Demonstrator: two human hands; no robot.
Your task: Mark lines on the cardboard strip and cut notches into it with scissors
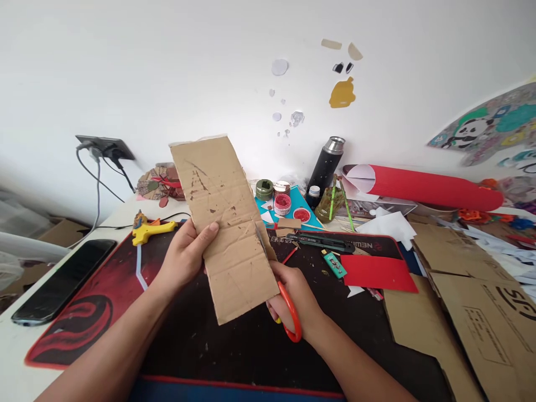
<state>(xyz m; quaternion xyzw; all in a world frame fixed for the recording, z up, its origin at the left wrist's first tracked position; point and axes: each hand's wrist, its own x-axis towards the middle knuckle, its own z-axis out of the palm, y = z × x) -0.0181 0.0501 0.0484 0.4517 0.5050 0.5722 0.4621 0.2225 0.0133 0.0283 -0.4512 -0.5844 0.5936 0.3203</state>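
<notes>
A creased rectangular piece of cardboard (228, 223) is held up over the dark desk mat (201, 357), tilted, with brown scuffs on its face. My left hand (188, 251) grips its left edge, thumb on the front and fingers behind. At the right edge, my right hand (295, 296) is closed on scissors (292, 318) with red-orange handles. One blade shows along the cardboard's right side, where a narrow strip stands apart from the main piece. The other blade and part of the handles are hidden.
A yellow glue gun (153, 230) and a phone (65, 282) lie at the left. Behind stand paint jars (282, 204), a black thermos (326, 164) and brushes in a glass jar (329, 206). At the right are a utility knife (320, 242), red paper (379, 272) and cardboard sheets (477, 312).
</notes>
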